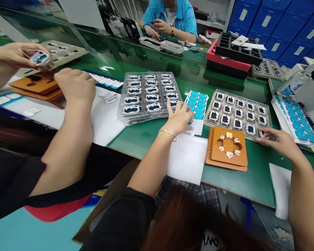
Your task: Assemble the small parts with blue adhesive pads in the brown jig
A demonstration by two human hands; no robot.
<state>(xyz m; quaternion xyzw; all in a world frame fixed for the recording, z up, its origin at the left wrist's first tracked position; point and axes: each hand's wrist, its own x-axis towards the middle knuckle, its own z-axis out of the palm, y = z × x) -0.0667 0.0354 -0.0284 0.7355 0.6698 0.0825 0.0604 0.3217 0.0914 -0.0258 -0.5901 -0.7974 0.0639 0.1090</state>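
My left hand point(178, 118) rests with spread fingers on a sheet of blue stickers point(197, 106), its fingertips beside a clear plastic tray of dark-centred modules point(149, 97). My right hand point(279, 141) reaches to the corner of a second clear tray point(237, 115) holding black-centred square modules. Whether its fingertips pinch anything is hard to tell. Between my hands lies an orange jig point(226, 146) with a shaped cut-out and small white pieces. A white foam sheet point(187, 158) sits under my left wrist.
A co-worker's black-sleeved arms point(68, 139) reach in from the left, one hand holding a small module. Another person in a blue top point(170, 21) works across the green bench point(146, 136). Stacked sticker sheets point(294, 120), a pump bottle, black and red trays stand right.
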